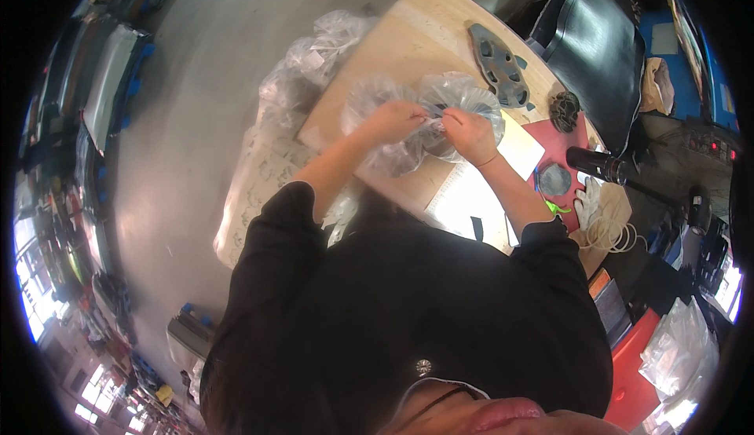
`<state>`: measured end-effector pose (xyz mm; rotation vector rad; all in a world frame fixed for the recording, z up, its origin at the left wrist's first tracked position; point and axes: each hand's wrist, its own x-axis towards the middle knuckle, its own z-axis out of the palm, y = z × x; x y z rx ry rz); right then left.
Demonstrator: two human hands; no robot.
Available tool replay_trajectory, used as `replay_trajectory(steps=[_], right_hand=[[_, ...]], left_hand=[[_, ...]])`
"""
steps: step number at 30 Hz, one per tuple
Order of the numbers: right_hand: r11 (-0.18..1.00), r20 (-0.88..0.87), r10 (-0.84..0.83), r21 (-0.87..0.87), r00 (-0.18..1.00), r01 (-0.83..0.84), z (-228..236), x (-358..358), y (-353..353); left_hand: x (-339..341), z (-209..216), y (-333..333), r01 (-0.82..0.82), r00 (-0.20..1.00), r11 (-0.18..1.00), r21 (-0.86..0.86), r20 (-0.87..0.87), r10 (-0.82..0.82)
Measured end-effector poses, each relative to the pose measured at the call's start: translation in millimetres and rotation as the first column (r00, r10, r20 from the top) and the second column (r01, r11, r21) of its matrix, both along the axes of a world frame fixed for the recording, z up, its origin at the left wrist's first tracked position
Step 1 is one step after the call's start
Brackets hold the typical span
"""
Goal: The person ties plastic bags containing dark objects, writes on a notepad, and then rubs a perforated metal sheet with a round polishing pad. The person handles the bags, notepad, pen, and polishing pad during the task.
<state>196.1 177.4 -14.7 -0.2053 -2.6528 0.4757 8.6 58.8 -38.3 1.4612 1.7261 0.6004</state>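
Note:
Over the wooden tabletop point(416, 27), both hands pinch crumpled clear plastic bag film point(393, 160). My left hand point(399, 119) has its fingers closed on the film from the left. Close beside it, my right hand point(471, 135) grips the film from the right, with the fingertips of both hands almost meeting. The film puffs out in loose bulges on either side of the hands. Whether it is one bag or two, I cannot tell. What lies inside it, if anything, does not show.
Clear plastic bags point(290, 74) heap along the table's left side. Right of my hands lie a dark grey holed plate point(500, 70), a dark wiry ball point(564, 111), white papers point(463, 191), a round grey disc point(554, 179), a black cylinder point(594, 163) and coiled cord point(609, 233).

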Motion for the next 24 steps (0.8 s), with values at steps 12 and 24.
replay_trajectory(steps=[12,24], right_hand=[[0.973,0.079,0.225,-0.066,0.971,-0.220,-4,13,-4],[0.535,0.490,0.156,-0.772,0.858,0.344,-18,-23,4]], left_hand=[[7,1,-13,0.018,0.875,0.918,0.395,-0.451,0.177],[2,-21,-13,-0.044,0.903,0.956,0.290,-0.398,0.163]])
